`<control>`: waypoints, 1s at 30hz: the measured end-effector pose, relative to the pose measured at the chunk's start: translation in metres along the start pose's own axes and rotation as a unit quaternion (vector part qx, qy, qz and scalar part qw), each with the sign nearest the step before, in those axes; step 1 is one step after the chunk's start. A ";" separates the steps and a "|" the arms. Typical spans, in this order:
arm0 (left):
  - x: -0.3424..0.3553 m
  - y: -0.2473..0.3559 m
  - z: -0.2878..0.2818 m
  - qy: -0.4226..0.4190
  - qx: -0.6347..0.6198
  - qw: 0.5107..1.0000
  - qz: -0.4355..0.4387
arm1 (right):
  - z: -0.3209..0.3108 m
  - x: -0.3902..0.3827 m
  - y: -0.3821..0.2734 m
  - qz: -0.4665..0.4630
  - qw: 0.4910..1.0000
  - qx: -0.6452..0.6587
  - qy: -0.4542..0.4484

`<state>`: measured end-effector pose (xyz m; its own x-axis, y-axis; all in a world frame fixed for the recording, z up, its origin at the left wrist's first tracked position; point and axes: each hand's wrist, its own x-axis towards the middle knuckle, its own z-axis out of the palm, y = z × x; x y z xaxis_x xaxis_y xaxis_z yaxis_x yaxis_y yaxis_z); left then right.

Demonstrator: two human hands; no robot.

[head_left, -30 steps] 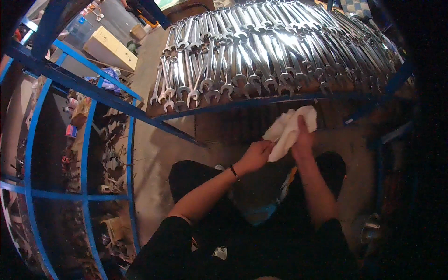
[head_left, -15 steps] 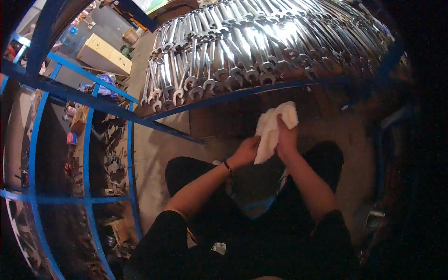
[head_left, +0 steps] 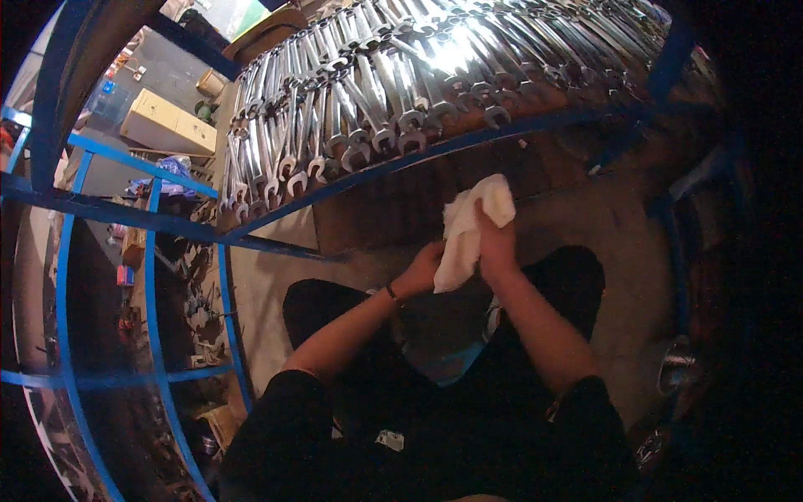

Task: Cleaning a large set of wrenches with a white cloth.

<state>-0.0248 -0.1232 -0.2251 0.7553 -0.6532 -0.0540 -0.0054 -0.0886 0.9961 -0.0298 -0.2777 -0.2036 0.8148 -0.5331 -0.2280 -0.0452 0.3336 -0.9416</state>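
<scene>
A white cloth (head_left: 468, 230) is bunched between my two hands, above my spread knees. My left hand (head_left: 421, 268), with a dark band at the wrist, grips the cloth's left side, its fingertips partly hidden by it. On the other side my right hand (head_left: 497, 243) is closed on the cloth, the thumb lying along it. Whether anything is wrapped inside the folds cannot be seen. Beyond my hands, rows of shiny open-ended wrenches (head_left: 355, 151) lie packed side by side on a bench.
The bench's blue front rail (head_left: 452, 144) runs between my hands and the wrenches. To the left stands a blue metal rack (head_left: 150, 293) with boxes and loose parts behind its bars. Further back is a cream-coloured box (head_left: 167, 121). A shiny metal object (head_left: 676, 361) sits at the right.
The view has shifted, so the bench, rack and hands appear further left. Both hands still hold the white cloth, with only a slight change in its tilt.
</scene>
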 end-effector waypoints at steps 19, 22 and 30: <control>-0.022 -0.045 -0.014 0.059 -0.060 0.996 -0.014 | 0.008 -0.008 0.005 0.085 0.987 0.126 0.056; -0.023 -0.033 -0.025 0.056 0.027 0.997 -0.044 | 0.011 -0.002 0.009 0.192 0.948 0.250 -0.045; -0.014 0.032 -0.043 0.044 0.173 0.983 -0.036 | 0.028 -0.019 0.005 0.199 0.963 0.182 -0.017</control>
<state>-0.0076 -0.0844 -0.1897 0.8160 -0.5691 -0.1017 -0.1615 -0.3933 0.9051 -0.0292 -0.2443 -0.1966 0.7939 -0.2830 -0.5381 -0.1565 0.7601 -0.6306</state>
